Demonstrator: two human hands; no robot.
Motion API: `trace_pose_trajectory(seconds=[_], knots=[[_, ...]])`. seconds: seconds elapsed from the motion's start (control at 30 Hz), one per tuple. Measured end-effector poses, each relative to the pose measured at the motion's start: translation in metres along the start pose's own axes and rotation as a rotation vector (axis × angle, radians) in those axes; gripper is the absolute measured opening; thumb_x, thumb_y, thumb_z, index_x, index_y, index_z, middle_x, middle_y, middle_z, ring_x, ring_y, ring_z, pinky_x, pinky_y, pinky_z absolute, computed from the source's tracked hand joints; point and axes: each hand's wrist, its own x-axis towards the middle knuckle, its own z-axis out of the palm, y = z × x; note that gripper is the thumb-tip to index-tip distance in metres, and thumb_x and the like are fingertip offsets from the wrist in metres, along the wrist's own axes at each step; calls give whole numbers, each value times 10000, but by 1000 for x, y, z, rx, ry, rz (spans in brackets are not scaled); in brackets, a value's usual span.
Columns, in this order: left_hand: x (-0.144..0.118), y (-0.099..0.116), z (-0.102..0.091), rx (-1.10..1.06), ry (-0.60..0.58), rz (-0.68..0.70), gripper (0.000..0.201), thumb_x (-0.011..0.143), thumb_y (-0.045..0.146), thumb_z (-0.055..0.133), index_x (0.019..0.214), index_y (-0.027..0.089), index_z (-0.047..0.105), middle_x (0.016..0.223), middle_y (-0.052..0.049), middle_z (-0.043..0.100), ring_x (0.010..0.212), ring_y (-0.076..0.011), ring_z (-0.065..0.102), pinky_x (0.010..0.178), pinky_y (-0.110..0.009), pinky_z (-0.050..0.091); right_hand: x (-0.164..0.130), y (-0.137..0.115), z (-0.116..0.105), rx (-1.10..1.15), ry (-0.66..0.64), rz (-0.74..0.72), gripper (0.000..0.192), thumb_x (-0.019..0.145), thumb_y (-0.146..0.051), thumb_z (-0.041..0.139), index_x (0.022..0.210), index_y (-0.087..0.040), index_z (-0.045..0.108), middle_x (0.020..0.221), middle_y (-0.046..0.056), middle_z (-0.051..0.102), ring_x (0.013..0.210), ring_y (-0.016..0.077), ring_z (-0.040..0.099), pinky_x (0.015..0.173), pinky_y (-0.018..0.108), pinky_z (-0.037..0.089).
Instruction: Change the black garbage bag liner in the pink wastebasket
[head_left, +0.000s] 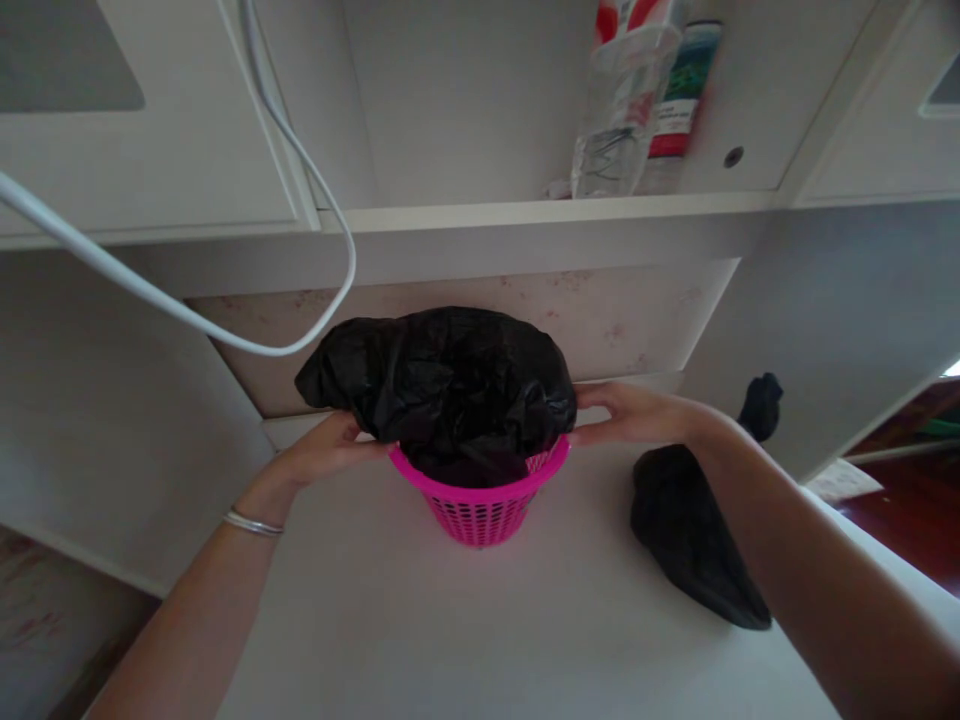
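A small pink plastic basket with a perforated wall stands on a white desk top. A black plastic bag sits in it and billows over the rim. My left hand grips the bag's edge at the basket's left rim; a silver bangle is on that wrist. My right hand pinches the bag's edge at the right rim. Both hands hold the bag against the rim.
A second dark bag or cloth lies on the desk to the right. A white cable loops down at the left. A clear bottle and a carton stand on the shelf above. The desk's right edge drops to a red-brown floor.
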Motion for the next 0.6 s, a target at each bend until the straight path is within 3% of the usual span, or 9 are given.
trace_pose_trajectory(seconds=[0.07, 0.17, 0.23, 0.3, 0.4, 0.47, 0.53, 0.6], knots=[[-6, -6, -6, -158, -26, 1, 317, 654, 417, 892, 874, 203, 819, 854, -53, 816, 847, -281, 737, 895, -421, 589, -8, 6, -13, 112, -6, 99, 386, 838, -545, 724, 1097, -265, 781, 1234, 39, 745, 1191, 305, 653, 1125, 425, 444], [-8, -17, -8, -357, 28, 12, 425, 720, 599, 812, 838, 191, 804, 832, -84, 803, 832, -266, 728, 824, -392, 596, -8, 23, -16, 339, 356, 275, 441, 853, -633, 673, 997, -230, 776, 1124, 84, 775, 1093, 294, 701, 1040, 434, 520], [-5, -19, -5, -432, 125, -17, 460, 792, 651, 728, 846, 199, 794, 829, -91, 792, 827, -247, 715, 774, -362, 586, -1, 35, -9, 530, 603, 342, 481, 873, -658, 635, 1059, -225, 726, 1159, 116, 757, 1040, 276, 721, 960, 439, 570], [-1, -16, 1, -499, 216, -64, 400, 809, 605, 741, 813, 207, 778, 802, -76, 773, 767, -208, 685, 707, -318, 561, 7, 41, 0, 687, 640, 357, 536, 872, -646, 652, 1229, -246, 642, 1228, 134, 726, 1025, 264, 728, 912, 444, 593], [2, -3, 7, -512, 269, -91, 318, 740, 514, 838, 809, 213, 758, 781, -33, 743, 683, -152, 634, 645, -266, 515, 17, 40, 10, 734, 556, 268, 719, 805, -517, 786, 1424, -271, 515, 1192, 120, 731, 1051, 249, 718, 951, 431, 573], [3, 7, 10, -485, 275, -96, 328, 683, 451, 886, 870, 212, 762, 770, -21, 736, 679, -147, 632, 650, -262, 508, 22, 34, 14, 688, 600, 161, 819, 703, -385, 873, 1432, -263, 520, 1072, 75, 747, 1003, 227, 715, 949, 402, 561], [2, 16, 12, -442, 276, -88, 358, 650, 404, 902, 924, 217, 769, 763, -15, 740, 702, -160, 646, 691, -280, 518, 27, 27, 18, 616, 700, 79, 720, 640, -330, 893, 1303, -249, 624, 937, 23, 728, 859, 190, 703, 854, 359, 567], [2, 23, 14, -383, 278, -74, 319, 631, 382, 899, 878, 220, 780, 758, -9, 748, 730, -185, 656, 744, -316, 535, 31, 21, 23, 463, 816, 15, 422, 681, -343, 848, 1058, -223, 702, 836, -1, 684, 730, 156, 655, 713, 309, 542]])
